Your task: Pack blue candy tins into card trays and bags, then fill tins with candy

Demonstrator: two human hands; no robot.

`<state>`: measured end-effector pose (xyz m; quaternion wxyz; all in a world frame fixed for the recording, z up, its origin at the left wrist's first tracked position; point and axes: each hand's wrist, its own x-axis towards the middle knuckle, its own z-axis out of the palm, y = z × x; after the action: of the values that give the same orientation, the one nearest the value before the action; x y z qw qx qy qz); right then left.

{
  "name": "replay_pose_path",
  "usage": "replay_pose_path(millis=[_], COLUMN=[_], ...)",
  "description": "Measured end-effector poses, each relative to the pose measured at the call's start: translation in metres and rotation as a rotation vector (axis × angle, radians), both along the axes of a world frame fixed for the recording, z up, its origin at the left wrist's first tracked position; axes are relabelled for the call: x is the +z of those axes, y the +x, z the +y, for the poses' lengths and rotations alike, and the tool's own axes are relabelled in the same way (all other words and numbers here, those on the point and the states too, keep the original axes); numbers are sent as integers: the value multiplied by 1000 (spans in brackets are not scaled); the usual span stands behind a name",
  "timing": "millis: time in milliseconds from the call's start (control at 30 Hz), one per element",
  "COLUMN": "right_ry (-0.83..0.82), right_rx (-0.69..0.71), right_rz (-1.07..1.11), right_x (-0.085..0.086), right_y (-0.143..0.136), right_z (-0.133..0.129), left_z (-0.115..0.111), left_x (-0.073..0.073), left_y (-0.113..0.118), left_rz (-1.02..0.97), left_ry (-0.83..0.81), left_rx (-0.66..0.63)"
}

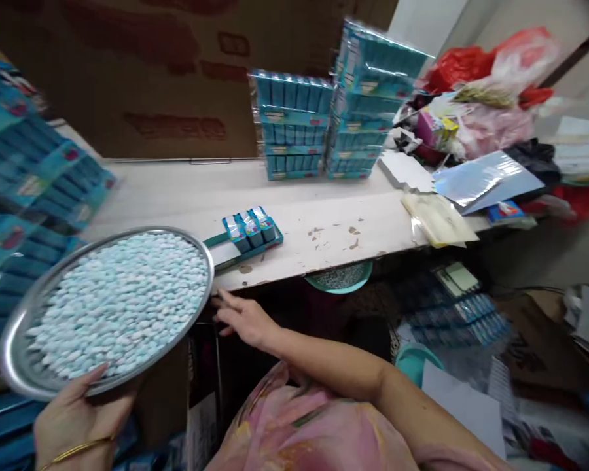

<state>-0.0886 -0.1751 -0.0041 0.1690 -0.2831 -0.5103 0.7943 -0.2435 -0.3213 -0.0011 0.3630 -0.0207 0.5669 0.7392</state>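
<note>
My left hand point(81, 409) grips the near rim of a round metal tray point(17, 353), thumb over the edge and the other fingers underneath. Many pale blue and white candies point(127, 294) fill the tray, which tilts a little. My right hand point(245, 320) is just off the tray's right edge, its fingers apart and holding nothing I can see. Behind the tray, an open display box point(220, 255) lies on the table, partly hidden by the rim. A few small blue packs point(250, 226) stand at its right end.
Stacks of wrapped blue boxes stand at the left point(24, 170) and the back point(294, 124) of the white table point(319, 216). A large cardboard box point(142, 78) rises behind. Plastic bags point(495, 85) crowd the right end. Below the edge sits a green basin point(341, 288).
</note>
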Motion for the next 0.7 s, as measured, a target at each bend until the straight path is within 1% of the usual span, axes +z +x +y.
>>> replay_pose_path(millis=[33, 100, 133, 233, 333, 400, 467, 567, 633, 667, 700], right_ry=[-5, -28, -36, -70, -132, -161, -159, -140, -131, -120, -107], right_rx=[31, 62, 26, -168, -305, -344, -351, -344, -335, -335, -335], right_rz=[13, -35, -88, -228, -328, -352, -340, -323, -321, -316, -309], right_x=[-6, -15, -20, -35, -50, -58, -64, -69, -68, -66, -65], right_y=[13, 47, 67, 125, 165, 181, 188, 190, 189, 189, 189], right_z=[-3, -7, -8, -1, 3, 0, -5, -11, -13, -15, -16], left_z=[3, 10, 15, 30, 43, 49, 57, 71, 81, 86, 91], left_x=[-3, -2, 0, 6, 4, 2, 4, 17, 27, 32, 35], left_y=[-3, -7, -7, -13, -25, -34, -40, -44, -47, -48, -51], left_rz=[33, 68, 55, 8, -25, -47, -63, -94, -126, -122, -71], left_ry=[43, 96, 108, 114, 122, 133, 130, 81, 26, -6, -46], left_rx=[-14, 20, 33, 108, 149, 150, 146, 175, 178, 152, 110])
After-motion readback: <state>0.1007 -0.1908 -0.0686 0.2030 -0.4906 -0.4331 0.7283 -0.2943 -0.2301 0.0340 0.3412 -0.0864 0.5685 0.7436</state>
